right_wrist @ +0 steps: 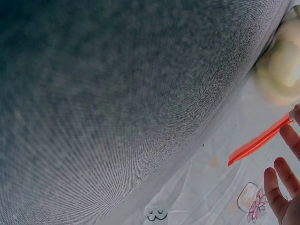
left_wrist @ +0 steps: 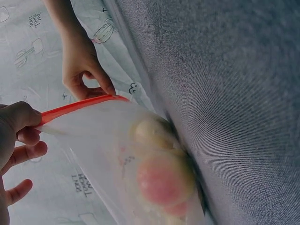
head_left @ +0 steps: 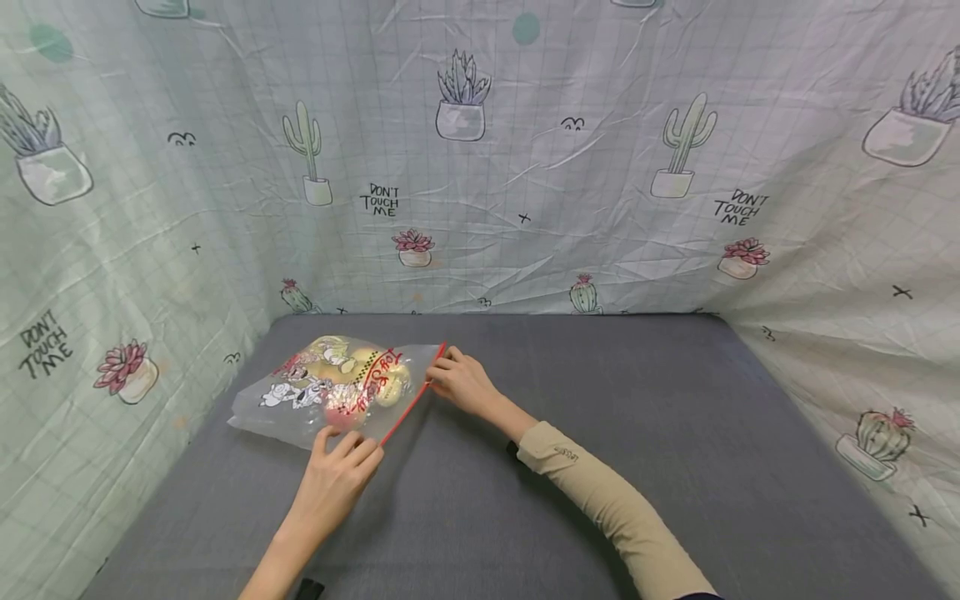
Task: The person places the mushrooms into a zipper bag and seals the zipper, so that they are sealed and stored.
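Observation:
A clear zip bag with cartoon print and red lettering lies at the left of the table, its opening edge toward the right. Red zip strip runs along that edge. Inside are several round, fruit-like things, among them a pink-and-yellow one and pale yellow ones. My left hand pinches the near end of the strip between thumb and forefinger, the other fingers spread apart. With thumb and fingertips, my right hand pinches the strip toward its far end, where a small whitish piece shows beside the fingers.
Dark grey cloth covers the table. A pale curtain printed with cacti and lettering hangs around the back and both sides. The right forearm wears a beige sleeve.

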`<state>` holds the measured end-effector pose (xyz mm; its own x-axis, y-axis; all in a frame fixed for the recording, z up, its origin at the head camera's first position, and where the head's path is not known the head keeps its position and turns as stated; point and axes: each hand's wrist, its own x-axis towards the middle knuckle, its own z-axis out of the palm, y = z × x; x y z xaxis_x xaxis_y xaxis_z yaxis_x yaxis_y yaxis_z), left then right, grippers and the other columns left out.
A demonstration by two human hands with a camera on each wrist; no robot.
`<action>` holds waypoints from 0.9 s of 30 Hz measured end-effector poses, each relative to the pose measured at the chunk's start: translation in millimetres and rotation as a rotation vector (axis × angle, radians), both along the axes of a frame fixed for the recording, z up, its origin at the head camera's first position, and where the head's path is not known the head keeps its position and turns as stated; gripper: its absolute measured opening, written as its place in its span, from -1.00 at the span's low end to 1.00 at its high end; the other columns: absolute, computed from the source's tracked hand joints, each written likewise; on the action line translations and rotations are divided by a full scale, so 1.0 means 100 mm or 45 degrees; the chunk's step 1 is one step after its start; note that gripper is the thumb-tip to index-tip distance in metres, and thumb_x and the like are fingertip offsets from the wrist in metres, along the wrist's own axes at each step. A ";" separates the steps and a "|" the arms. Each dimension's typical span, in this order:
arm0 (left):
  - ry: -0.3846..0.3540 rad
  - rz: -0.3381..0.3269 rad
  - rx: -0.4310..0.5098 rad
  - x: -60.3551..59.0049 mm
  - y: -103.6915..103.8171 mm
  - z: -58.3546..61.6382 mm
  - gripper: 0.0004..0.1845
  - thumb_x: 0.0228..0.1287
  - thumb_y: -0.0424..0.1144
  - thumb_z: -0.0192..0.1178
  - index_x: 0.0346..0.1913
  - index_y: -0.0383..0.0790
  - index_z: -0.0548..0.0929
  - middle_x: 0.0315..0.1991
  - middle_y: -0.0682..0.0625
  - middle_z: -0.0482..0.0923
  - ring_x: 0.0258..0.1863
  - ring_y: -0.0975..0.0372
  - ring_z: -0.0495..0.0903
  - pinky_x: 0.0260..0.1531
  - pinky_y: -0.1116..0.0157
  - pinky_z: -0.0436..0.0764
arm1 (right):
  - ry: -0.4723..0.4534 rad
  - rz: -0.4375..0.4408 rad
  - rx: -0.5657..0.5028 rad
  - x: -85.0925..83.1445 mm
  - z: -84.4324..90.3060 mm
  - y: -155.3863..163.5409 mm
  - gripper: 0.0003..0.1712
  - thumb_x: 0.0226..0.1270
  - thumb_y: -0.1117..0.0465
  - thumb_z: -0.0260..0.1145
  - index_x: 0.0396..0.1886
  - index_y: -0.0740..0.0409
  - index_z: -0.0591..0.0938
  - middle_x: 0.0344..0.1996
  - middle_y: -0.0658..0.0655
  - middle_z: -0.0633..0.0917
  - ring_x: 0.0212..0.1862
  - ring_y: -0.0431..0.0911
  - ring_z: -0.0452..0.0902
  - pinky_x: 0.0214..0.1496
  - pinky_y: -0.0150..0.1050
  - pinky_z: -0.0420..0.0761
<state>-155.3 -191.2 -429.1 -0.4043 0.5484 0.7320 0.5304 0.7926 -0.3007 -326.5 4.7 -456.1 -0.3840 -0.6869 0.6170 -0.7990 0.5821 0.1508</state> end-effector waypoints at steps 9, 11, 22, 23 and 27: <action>-0.027 0.043 -0.008 0.07 0.00 -0.04 -0.48 0.43 -0.24 -0.47 -0.58 -0.17 0.46 -0.56 0.06 0.43 -0.45 0.18 0.43 -0.22 0.00 0.33 | -0.021 -0.034 0.006 0.01 -0.05 0.01 -0.94 0.09 0.09 0.30 -0.40 -0.17 0.58 -0.36 -0.15 0.61 -0.30 -0.20 0.34 -0.41 -0.45 0.40; -0.021 0.046 -0.005 0.08 0.00 -0.05 -0.47 0.43 -0.23 -0.48 -0.58 -0.17 0.46 -0.56 0.07 0.43 -0.45 0.18 0.43 -0.23 0.00 0.33 | -0.031 -0.037 0.002 0.01 -0.05 0.01 -0.93 0.10 0.09 0.29 -0.40 -0.17 0.58 -0.36 -0.15 0.61 -0.29 -0.20 0.34 -0.41 -0.45 0.40; -0.037 0.063 -0.008 0.13 0.01 -0.07 -0.44 0.44 -0.18 -0.51 -0.55 -0.16 0.49 -0.54 0.09 0.46 -0.42 0.20 0.44 -0.20 0.01 0.32 | -0.030 -0.052 0.002 -0.03 -0.05 0.05 -0.93 0.09 0.10 0.30 -0.39 -0.16 0.59 -0.35 -0.15 0.62 -0.31 -0.19 0.33 -0.44 -0.46 0.38; -0.038 0.065 -0.007 0.13 0.01 -0.08 -0.45 0.44 -0.18 -0.51 -0.55 -0.16 0.49 -0.54 0.09 0.46 -0.42 0.20 0.44 -0.20 0.01 0.32 | -0.030 -0.052 0.002 -0.03 -0.04 0.05 -0.93 0.09 0.10 0.30 -0.39 -0.16 0.59 -0.35 -0.15 0.62 -0.32 -0.19 0.33 -0.44 -0.46 0.38; -0.037 0.078 -0.002 0.15 0.02 -0.08 -0.45 0.44 -0.19 -0.50 -0.57 -0.16 0.48 -0.55 0.08 0.45 -0.43 0.19 0.44 -0.20 0.02 0.31 | -0.039 -0.063 0.008 -0.04 -0.04 0.06 -0.94 0.11 0.10 0.29 -0.38 -0.18 0.59 -0.35 -0.15 0.62 -0.31 -0.20 0.33 -0.44 -0.47 0.38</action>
<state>-140.1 -189.3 -437.1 -0.4585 0.5230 0.7184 0.4896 0.8234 -0.2870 -331.0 10.4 -460.4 -0.4359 -0.6707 0.6002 -0.7737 0.6199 0.1308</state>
